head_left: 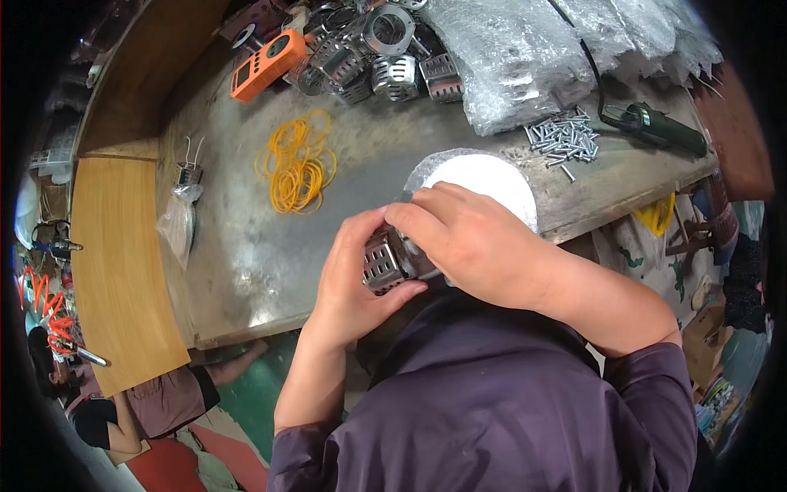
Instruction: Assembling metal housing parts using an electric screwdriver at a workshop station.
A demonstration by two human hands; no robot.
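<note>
1. At the bench (328, 238) near edge, left hand (352, 279) and right hand (471, 246) both grip a perforated metal cage part (385, 262).
2. Right hand curls over its top, possibly twisting; fingertips hidden.
3. Just behind: white disc (492, 184); farther back, yellow rubber bands (297, 168), screws (566, 138).
</note>
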